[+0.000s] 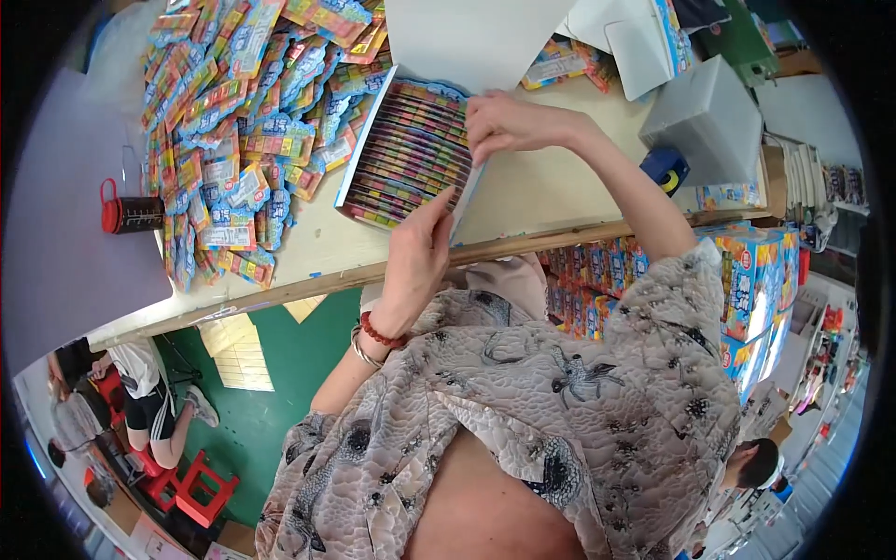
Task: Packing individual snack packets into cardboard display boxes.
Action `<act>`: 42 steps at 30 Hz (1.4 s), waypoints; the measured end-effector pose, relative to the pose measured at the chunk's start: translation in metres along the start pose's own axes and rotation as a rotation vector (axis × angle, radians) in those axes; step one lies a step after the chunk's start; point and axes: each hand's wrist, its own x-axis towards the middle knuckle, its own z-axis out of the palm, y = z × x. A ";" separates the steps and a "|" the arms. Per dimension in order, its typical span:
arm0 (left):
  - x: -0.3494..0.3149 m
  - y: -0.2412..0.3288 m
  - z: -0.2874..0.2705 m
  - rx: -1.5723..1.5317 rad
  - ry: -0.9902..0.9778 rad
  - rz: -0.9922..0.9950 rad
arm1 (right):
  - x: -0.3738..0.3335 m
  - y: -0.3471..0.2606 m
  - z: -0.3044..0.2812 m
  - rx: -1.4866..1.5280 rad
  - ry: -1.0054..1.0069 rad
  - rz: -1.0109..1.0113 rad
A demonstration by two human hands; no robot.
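An open white display box [448,238] stands on the table, filled with upright candy packets [411,140] packed in a tight row. My left hand [420,257] grips the box's near right corner, thumb and index finger at the rim. At the far end of the same side, my right hand [509,123] has its fingers curled over the edge of the box. What its fingertips touch inside is partly hidden. The raised white lid [471,37] leans up behind the packets. A large heap of loose candy packets [247,140] lies left of the box.
A dark bottle with a red lid [131,215] lies beside the heap. A translucent grey bin [705,121] and a blue tape dispenser [665,170] sit on the right. The wooden table edge [504,248] runs before me, with colourful cartons [747,280] stacked below. Red stools [203,487] stand at lower left near a person.
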 end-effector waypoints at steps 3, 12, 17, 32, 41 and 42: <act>-0.001 -0.004 0.002 0.235 -0.023 0.060 | 0.010 -0.008 -0.008 -0.120 -0.103 0.117; -0.021 -0.004 0.014 0.890 0.068 0.280 | -0.006 -0.064 0.136 0.160 1.111 0.557; -0.021 -0.014 0.020 1.020 0.065 0.345 | 0.004 -0.050 0.131 0.785 1.226 0.685; 0.157 -0.060 -0.046 -0.118 0.340 0.187 | -0.002 0.068 0.041 0.808 0.995 0.414; 0.196 -0.080 -0.060 -0.308 -0.039 0.513 | -0.003 0.067 0.053 0.492 1.076 0.153; 0.195 -0.082 -0.064 -0.194 -0.054 0.455 | -0.007 0.066 0.053 0.523 1.033 0.162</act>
